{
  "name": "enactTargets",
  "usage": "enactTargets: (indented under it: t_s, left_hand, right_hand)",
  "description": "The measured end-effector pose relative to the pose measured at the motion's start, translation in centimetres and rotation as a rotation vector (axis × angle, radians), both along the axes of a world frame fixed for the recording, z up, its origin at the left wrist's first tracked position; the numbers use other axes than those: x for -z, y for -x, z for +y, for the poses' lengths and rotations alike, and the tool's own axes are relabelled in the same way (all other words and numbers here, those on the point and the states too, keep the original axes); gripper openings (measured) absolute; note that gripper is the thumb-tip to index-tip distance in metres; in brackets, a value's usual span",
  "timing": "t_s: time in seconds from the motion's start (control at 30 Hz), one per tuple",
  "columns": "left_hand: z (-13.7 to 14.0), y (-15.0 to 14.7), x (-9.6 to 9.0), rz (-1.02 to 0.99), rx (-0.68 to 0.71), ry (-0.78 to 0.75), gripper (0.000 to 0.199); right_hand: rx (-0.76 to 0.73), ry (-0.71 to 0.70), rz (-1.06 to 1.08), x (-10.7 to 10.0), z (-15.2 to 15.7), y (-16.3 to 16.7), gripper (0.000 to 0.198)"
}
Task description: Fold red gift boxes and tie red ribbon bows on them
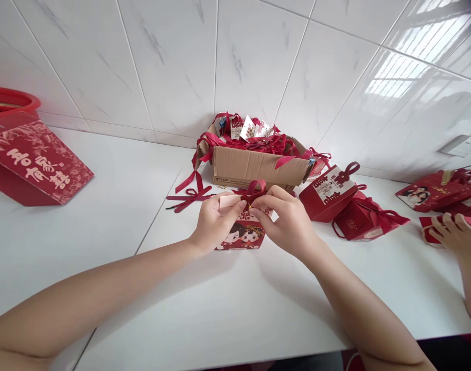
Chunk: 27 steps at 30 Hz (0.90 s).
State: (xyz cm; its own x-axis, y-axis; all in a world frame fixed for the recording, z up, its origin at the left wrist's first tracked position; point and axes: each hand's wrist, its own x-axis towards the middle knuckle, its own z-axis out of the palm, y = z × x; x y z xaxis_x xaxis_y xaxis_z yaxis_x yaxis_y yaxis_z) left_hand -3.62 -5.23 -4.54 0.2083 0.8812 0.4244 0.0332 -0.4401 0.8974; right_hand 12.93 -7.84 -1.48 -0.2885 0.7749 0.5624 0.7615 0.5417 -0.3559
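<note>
A red gift box (pixel 241 238) printed with cartoon figures stands on the white table between my hands. Over its top arches a dark red handle strap (pixel 257 188), with a small gold fastener (pixel 250 207) at its base. My left hand (pixel 216 220) is closed on the box's top edge, thumb against the strap's base. From the other side, my right hand (pixel 288 220) pinches the strap beside the gold fastener. My fingers partly hide the box top and the strap ends.
Behind stands a cardboard box (pixel 254 166) heaped with red ribbons and tags. More gift boxes (pixel 328 198) sit to the right, near another person's hand (pixel 453 232). At left are a large red box (pixel 42 165) and a red basin (pixel 15 95). Loose ribbons (pixel 191 198) lie nearby.
</note>
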Motion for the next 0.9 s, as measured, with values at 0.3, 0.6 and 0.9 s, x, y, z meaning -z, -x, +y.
enactTargets:
  t_s: [0.3, 0.6, 0.9]
  left_hand:
    - [0.1, 0.0, 0.0, 0.003, -0.005, -0.017, 0.043]
    - [-0.1, 0.0, 0.1, 0.027, -0.008, -0.02, 0.043]
    - [-0.1, -0.1, -0.1, -0.003, -0.003, 0.0, 0.039]
  right_hand:
    - [0.063, 0.118, 0.147, -0.7, -0.5, 0.3, 0.007]
    - [0.099, 0.137, 0.129, -0.8, -0.6, 0.6, 0.01]
    - [0.172, 0.099, 0.057, -0.6, -0.9, 1.1, 0.012]
